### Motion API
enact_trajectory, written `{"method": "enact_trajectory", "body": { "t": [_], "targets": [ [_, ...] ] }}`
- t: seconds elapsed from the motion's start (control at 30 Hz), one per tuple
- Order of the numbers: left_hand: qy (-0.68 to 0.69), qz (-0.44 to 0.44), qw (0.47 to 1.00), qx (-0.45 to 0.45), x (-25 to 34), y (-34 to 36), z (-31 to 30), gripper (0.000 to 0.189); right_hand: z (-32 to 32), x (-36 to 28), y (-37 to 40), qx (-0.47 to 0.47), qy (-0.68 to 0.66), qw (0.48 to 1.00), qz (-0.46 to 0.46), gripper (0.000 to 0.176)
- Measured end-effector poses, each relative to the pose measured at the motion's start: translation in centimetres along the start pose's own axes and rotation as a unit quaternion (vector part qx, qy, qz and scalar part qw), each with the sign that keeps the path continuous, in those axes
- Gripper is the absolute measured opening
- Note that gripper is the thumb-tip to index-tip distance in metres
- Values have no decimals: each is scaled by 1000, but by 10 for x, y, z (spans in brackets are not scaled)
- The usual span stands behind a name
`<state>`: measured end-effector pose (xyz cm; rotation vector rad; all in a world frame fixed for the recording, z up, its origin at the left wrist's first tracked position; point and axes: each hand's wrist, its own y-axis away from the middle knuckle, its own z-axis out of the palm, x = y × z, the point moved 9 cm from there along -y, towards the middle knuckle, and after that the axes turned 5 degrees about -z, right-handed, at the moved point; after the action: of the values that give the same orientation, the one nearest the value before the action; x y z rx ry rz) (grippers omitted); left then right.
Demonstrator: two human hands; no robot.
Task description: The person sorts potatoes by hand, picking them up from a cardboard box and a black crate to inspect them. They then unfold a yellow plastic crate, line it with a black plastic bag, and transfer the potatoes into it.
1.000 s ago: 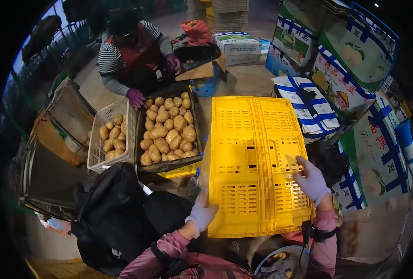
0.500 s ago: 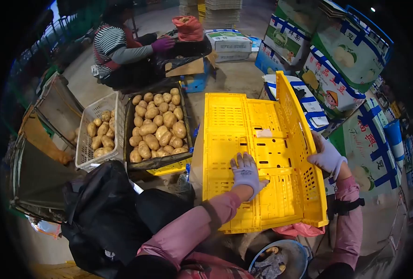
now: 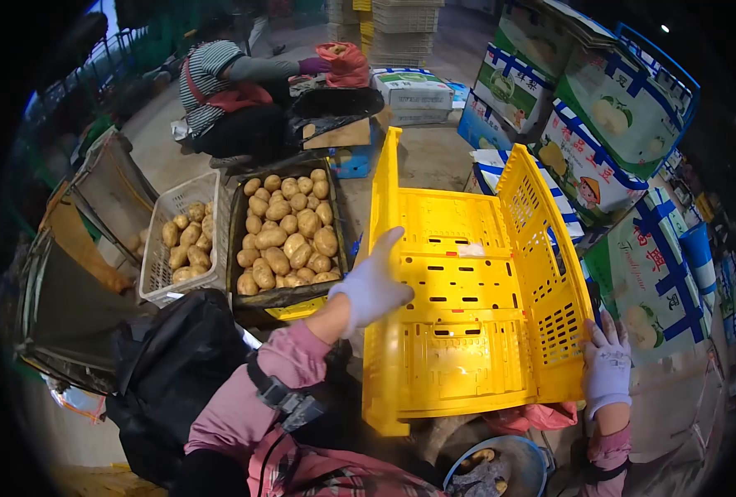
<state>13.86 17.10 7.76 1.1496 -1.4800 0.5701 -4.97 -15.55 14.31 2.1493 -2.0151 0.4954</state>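
A yellow folding plastic crate (image 3: 459, 319) lies in front of me with its floor flat. Its left and right side walls stand up, and its short end walls are folded down on the floor. My left hand (image 3: 372, 286), in a pale glove, is at the raised left wall with thumb and fingers apart. Whether it touches the wall is hard to tell. My right hand (image 3: 607, 364), also gloved, is beside the lower right corner, outside the right wall, its fingers spread. A small pale label (image 3: 470, 249) sits on the crate floor.
Left are a black-lined crate of potatoes (image 3: 285, 236) and a white basket (image 3: 154, 248) of potatoes. A blue-rimmed bucket (image 3: 542, 464) stands below the crate. Printed cartons (image 3: 588, 157) are stacked on the right. Another person (image 3: 219, 91) crouches beyond, reaching to a red sack (image 3: 345, 65).
The crate's left wall has swung up from lying flat. My left hand has moved from the crate floor left to that wall. My right hand has slid down the right side.
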Motion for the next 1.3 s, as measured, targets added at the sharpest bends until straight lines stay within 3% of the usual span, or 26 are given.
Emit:
{"method": "enact_trajectory", "body": {
  "t": [0.03,0.07,0.13,0.2,0.27,0.37,0.47,0.7,0.83,0.87,0.97,1.03,1.07,1.1,1.17,1.27,1.3],
  "targets": [
    [-16,16,1000,21,-13,1,-20,97,6,-5,4,-11,24,1000,-3,32],
    [-34,33,998,42,-19,3,-33,97,18,-2,6,-68,34,996,44,32],
    [-5,78,996,47,-25,12,-37,97,10,-19,2,-76,23,990,117,36],
    [-37,131,988,75,-31,11,-38,98,3,-49,-14,-98,-10,975,197,50],
    [24,75,995,59,-36,10,-31,99,-3,-99,-47,23,-44,987,153,52],
    [36,16,998,50,-26,19,-28,101,41,-166,-140,2,-228,973,30,55],
    [39,5,998,43,-19,24,-30,100,122,-185,-224,-45,-297,953,25,60],
    [21,-24,999,28,-18,30,-32,98,168,-178,-303,-131,-161,973,-100,49],
    [38,-60,997,37,-15,33,-29,95,194,-170,-315,-193,-179,960,-98,48],
    [11,-28,999,39,-9,30,-30,92,174,-174,-314,-186,-145,961,-143,49],
    [-40,27,998,40,-5,29,-32,84,125,-151,-326,-127,-146,969,-150,44],
    [-39,17,999,30,-6,26,-33,78,82,-110,-380,49,-128,987,-86,39],
    [-96,86,990,61,-8,29,-33,90,73,-95,-409,119,-149,980,-50,36],
    [-74,48,995,47,-12,26,-31,90,67,-81,-435,187,-168,968,-13,34],
    [-32,-31,999,22,-17,28,-29,90,68,-71,-485,186,-172,967,39,37],
    [-54,11,998,40,-16,24,-38,87,77,-87,-515,114,-201,973,22,51],
    [-43,15,998,41,-13,25,-36,86,73,-82,-512,153,-195,967,53,57]
  ]
}}
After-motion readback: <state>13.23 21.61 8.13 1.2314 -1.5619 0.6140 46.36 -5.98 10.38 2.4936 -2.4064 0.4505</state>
